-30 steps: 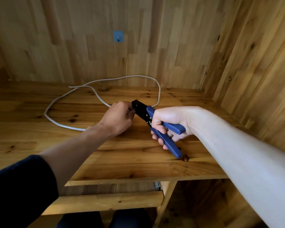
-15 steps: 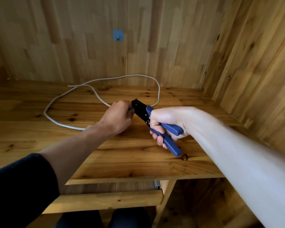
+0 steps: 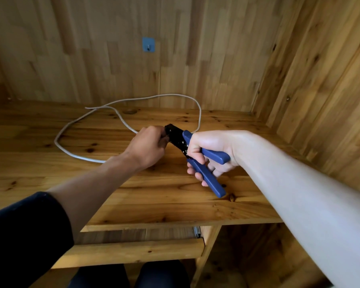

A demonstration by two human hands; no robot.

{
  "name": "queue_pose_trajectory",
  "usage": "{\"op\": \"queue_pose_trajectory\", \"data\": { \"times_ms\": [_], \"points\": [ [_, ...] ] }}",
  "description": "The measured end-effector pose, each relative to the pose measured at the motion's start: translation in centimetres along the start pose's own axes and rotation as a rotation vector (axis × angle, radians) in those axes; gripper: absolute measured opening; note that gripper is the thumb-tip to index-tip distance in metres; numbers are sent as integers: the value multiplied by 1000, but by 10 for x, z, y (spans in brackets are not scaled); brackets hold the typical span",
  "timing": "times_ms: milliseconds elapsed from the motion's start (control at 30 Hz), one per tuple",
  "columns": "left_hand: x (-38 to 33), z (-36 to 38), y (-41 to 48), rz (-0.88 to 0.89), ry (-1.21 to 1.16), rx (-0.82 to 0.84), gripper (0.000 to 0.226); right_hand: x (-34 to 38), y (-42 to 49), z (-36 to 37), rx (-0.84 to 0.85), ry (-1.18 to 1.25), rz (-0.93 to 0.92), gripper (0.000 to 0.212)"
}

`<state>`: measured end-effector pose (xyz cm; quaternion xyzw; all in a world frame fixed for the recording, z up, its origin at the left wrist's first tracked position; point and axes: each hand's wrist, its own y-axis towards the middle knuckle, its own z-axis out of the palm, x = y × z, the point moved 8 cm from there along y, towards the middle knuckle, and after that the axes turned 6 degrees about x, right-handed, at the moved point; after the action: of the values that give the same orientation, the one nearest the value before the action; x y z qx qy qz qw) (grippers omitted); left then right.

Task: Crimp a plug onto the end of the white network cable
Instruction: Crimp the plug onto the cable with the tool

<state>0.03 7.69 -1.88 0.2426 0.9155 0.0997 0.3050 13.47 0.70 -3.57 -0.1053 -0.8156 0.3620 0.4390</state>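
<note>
A white network cable (image 3: 75, 121) lies in a loose loop on the wooden desk (image 3: 50, 173). My right hand (image 3: 208, 150) is closed around the blue handles of a crimping tool (image 3: 176, 137), whose black head points up and left. My left hand (image 3: 148, 147) is pinched shut at the tool's head, holding the cable end there. The cable end and any plug are hidden behind my left fingers.
Wooden panel walls close in behind and on the right. A small blue hook (image 3: 148, 44) is stuck on the back wall. A partly open drawer (image 3: 133, 246) sits under the desk's front edge, above my knees (image 3: 129, 275).
Both hands and the crimping tool have barely shifted. The blue handles look slightly closer together than a second ago.
</note>
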Motion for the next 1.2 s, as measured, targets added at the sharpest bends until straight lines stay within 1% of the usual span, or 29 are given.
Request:
{"op": "queue_pose_trajectory", "data": {
  "times_ms": [67,133,167,267,333,533,733,900,1100,1200],
  "points": [
    [0,1,0,-5,-3,3,15,0,0,-1,-6,-10,3,48],
    [1,1,0,-8,3,4,15,0,0,-1,-10,-13,2,48],
    [1,0,0,-8,8,2,15,0,0,0,-8,-9,-1,45],
    [1,-3,1,-8,-1,-11,14,0,-1,6,22,24,-6,26],
    [1,-2,1,-5,2,-4,16,0,-1,7,41,27,1,20],
    [3,4,-1,-2,-3,26,16,-2,1,11,89,10,37,23],
    [2,1,1,15,-5,9,14,0,-1,8,77,33,39,19],
    [1,-1,2,20,-9,10,13,5,-2,-8,-32,28,-27,43],
    [-4,-1,1,43,34,4,12,7,-5,-12,-55,58,-32,57],
    [-1,-2,-1,37,59,13,15,6,-10,-21,-107,97,-25,60]
  ]
}}
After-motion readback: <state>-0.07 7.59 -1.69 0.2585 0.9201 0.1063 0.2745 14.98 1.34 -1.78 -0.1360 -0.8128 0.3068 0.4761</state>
